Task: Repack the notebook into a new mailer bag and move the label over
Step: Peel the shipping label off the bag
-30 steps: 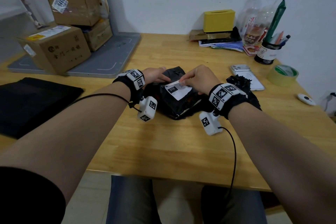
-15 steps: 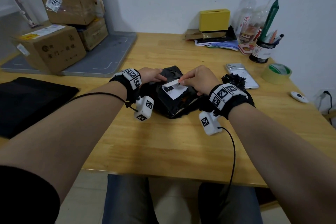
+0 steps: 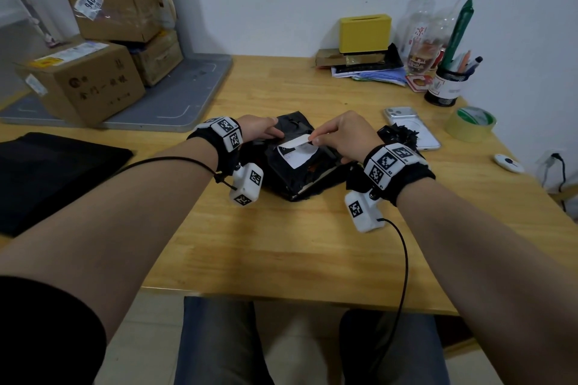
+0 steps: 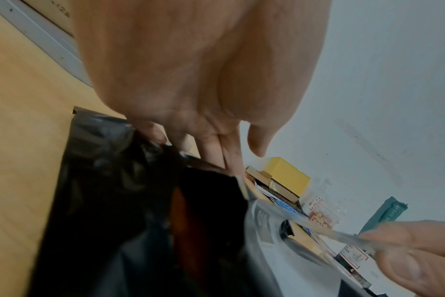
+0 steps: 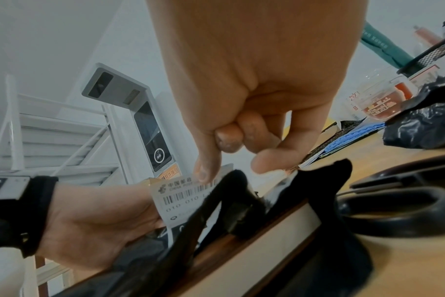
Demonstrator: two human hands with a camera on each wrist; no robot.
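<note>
A notebook (image 5: pixel 254 243) with a brown cover lies in a torn black mailer bag (image 3: pixel 291 175) at the table's middle. A white barcode label (image 3: pixel 297 151) sticks to the bag's top, its far edge lifted. My right hand (image 3: pixel 314 139) pinches that lifted edge between thumb and forefinger; the pinch on the label (image 5: pixel 183 199) also shows in the right wrist view. My left hand (image 3: pixel 269 134) presses on the bag's far left edge, and its straight fingers (image 4: pixel 216 150) touch the black plastic. A flat black pile (image 3: pixel 47 172) lies at the left.
Crumpled black plastic (image 3: pixel 397 134) and a phone (image 3: pixel 413 128) lie right of the parcel. Black-handled scissors (image 5: pixel 399 209) sit close by. A tape roll (image 3: pixel 470 123), a pen cup (image 3: pixel 447 87), a yellow box (image 3: pixel 364 33) and cardboard boxes (image 3: pixel 87 84) line the back.
My right hand has pulled the label's far edge up off the bag, so it now curls upward. My left hand stays on the bag's edge.
</note>
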